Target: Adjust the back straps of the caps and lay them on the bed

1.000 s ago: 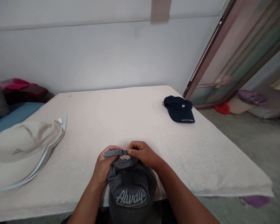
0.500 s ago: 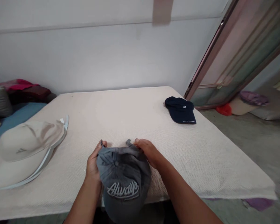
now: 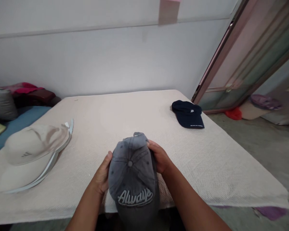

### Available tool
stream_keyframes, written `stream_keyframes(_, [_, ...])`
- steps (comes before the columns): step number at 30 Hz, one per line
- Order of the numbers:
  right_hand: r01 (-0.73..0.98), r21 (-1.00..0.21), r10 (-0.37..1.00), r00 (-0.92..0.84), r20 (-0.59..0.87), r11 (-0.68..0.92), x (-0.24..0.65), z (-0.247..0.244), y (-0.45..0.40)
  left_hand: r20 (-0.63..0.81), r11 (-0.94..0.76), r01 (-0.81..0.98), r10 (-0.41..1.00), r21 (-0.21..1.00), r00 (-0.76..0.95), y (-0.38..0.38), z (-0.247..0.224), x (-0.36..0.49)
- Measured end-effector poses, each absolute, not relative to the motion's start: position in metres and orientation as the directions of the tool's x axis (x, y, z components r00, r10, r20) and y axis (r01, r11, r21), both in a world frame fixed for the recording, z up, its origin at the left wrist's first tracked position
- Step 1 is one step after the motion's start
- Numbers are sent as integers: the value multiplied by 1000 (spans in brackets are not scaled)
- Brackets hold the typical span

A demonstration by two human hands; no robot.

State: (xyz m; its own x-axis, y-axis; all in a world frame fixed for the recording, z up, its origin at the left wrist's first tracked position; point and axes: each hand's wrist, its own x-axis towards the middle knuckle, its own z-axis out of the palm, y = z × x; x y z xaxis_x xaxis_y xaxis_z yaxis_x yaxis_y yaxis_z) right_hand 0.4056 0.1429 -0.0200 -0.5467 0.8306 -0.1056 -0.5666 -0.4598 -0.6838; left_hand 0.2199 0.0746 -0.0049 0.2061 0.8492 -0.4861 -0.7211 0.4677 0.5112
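Note:
A grey cap (image 3: 135, 173) with white "Always" lettering is at the table's front edge, its brim toward me and its crown rounded out. On the cap's left side, my left hand (image 3: 103, 173) grips it, the thumb up along the edge. My right hand (image 3: 159, 157) holds the back right of the cap, with the fingers partly hidden behind the fabric. The cap's back strap shows at the top, between the hands.
Light beige caps (image 3: 31, 154) lie stacked on the left of the cloth-covered table (image 3: 115, 112). A navy cap (image 3: 189, 114) sits at the back right. Cushions are at the far left, and a sliding door (image 3: 221, 51) stands at the right.
The grey cap has risen a little, and its crown has opened out from a crumpled shape. My left hand has moved slightly right along its side; my right hand still holds the back.

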Motion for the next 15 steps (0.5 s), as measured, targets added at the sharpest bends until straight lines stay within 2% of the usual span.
stream_keyframes(3, [-580, -684, 866, -473, -158, -442, 404, -25, 147, -394, 393, -681, 905, 619, 164, 73, -7, 222])
stream_keyframes(5, [-557, -695, 867, -454, -204, -455, 403, -28, 147, -380, 350, -679, 918, 646, 112, 75, -9, 221])
stream_keyframes(8, [-505, -673, 805, -544, -238, -540, 405, -27, 142, -425, 346, -719, 902, 603, 78, 80, -9, 217])
stream_keyframes(10, [-463, -661, 737, -643, -207, -590, 408, -22, 136, -442, 362, -741, 891, 565, 98, 83, -8, 215])
stream_keyframes(13, [-413, -690, 665, -735, -133, -594, 408, -17, 129, -469, 437, -732, 864, 522, 182, 88, -9, 217])
stream_keyframes(15, [-409, -703, 668, -733, -125, -581, 406, -16, 127, -490, 490, -710, 840, 506, 231, 90, -10, 220])
